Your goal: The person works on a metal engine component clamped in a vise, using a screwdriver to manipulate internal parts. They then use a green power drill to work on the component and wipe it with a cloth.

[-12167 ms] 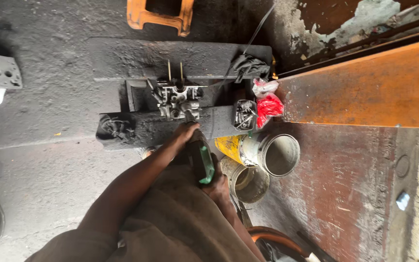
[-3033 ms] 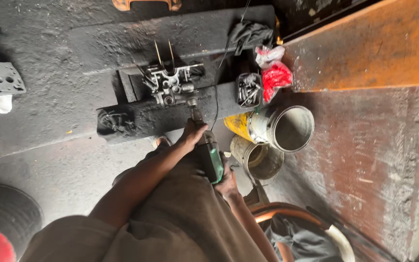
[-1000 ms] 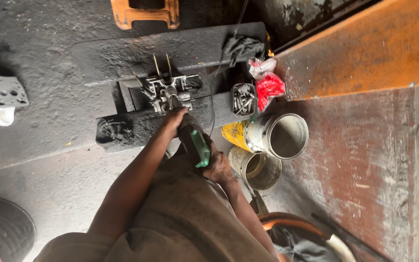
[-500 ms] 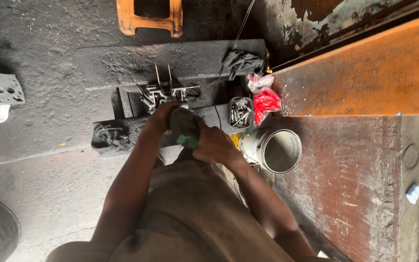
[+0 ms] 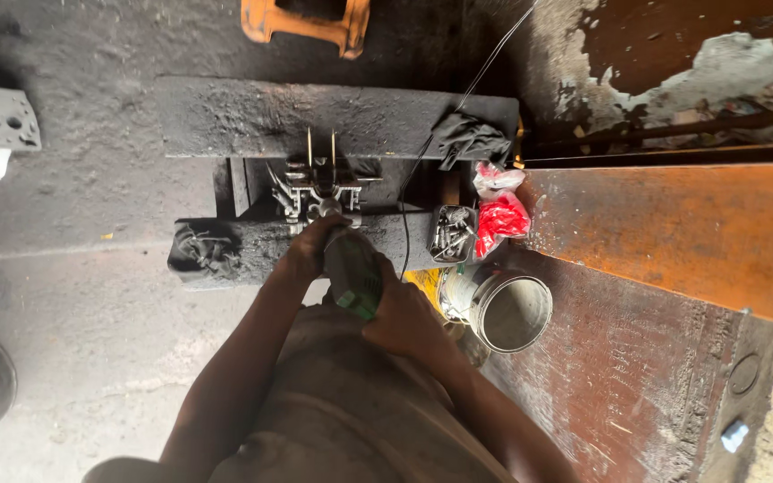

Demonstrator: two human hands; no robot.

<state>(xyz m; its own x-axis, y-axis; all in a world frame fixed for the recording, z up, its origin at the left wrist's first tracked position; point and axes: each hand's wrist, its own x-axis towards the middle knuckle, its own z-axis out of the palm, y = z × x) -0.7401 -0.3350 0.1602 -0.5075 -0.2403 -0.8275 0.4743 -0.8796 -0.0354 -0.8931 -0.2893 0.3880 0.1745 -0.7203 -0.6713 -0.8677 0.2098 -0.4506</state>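
A green and grey power tool (image 5: 353, 271) points up at a small metal assembly (image 5: 319, 182) of rods and brackets clamped between two dark, sooty beams (image 5: 333, 114). My left hand (image 5: 308, 251) wraps the front of the tool, close to the metal piece. My right hand (image 5: 403, 315) grips the tool's rear body. A thin black cord (image 5: 454, 112) runs from the tool toward the top right. The tool's tip is hidden behind my left hand.
A small box of screws (image 5: 450, 234) and red and white plastic bags (image 5: 499, 213) lie right of the work. An open metal can (image 5: 505, 309) and a yellow container (image 5: 428, 285) stand nearby. Rusty orange steel (image 5: 682, 237) fills the right; an orange frame (image 5: 306, 20) sits at top.
Both hands have come onto the tool, the right joining half a second ago, and the tool has been pushed up against the metal assembly. The view has shifted slightly.
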